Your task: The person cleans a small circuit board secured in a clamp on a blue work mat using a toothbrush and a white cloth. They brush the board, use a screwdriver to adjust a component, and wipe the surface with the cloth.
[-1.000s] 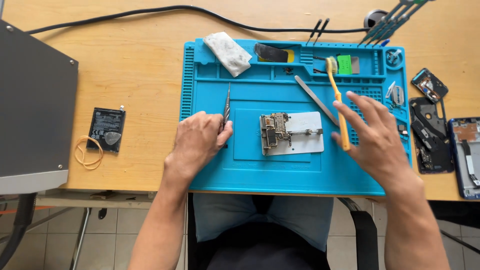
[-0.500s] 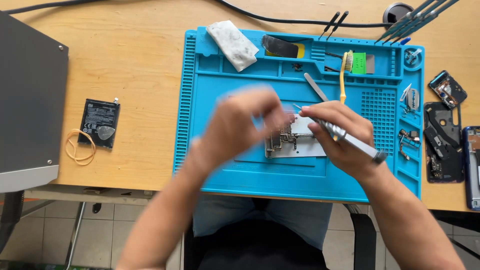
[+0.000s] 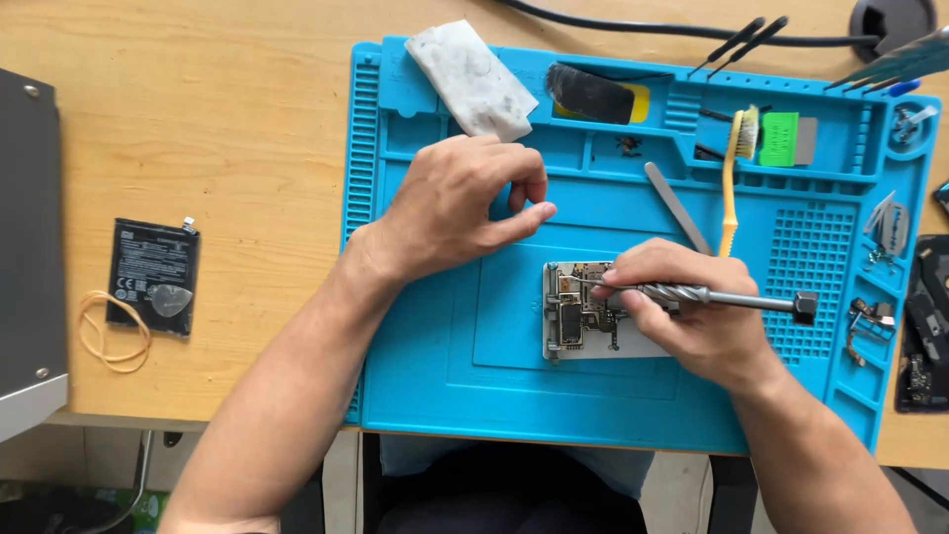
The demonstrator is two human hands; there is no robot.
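Screwdriver [image 3: 727, 296] in my right hand [image 3: 692, 321], that is the centre of things: I pinch its knurled grey shaft between thumb and fingers like a pen, handle trailing toward 3 o'clock, fine tip laid on the circuit board [image 3: 578, 311] so the point can be steered closely. The board sits clamped in a pale holder plate [image 3: 652, 346] in the recessed middle of the blue work mat [image 3: 445, 396], which keeps it from sliding under the tip. My left hand [image 3: 460, 203] hovers at 10 o'clock from the board, fingers curled with thumb and forefinger drawn together; whether it pinches some small part I cannot tell, since nothing shows between them. Along the mat's 12 o'clock edge, trays keep the loose items sorted: a soiled white wipe [image 3: 470, 79], a dark flat piece on yellow [image 3: 591, 96], a green pad [image 3: 778, 138]. A yellow brush [image 3: 732, 183] and a flat metal spudger [image 3: 677, 206] lie at 1 o'clock from the board, within easy reach of my right hand. Off the mat on the wooden table [image 3: 237, 138], at 9 o'clock, a black phone battery [image 3: 150, 275] with a pick on it rests beside an orange rubber band [image 3: 111, 331], well apart from the work. Opened phone parts [image 3: 919, 341] lie at the 3 o'clock edge.
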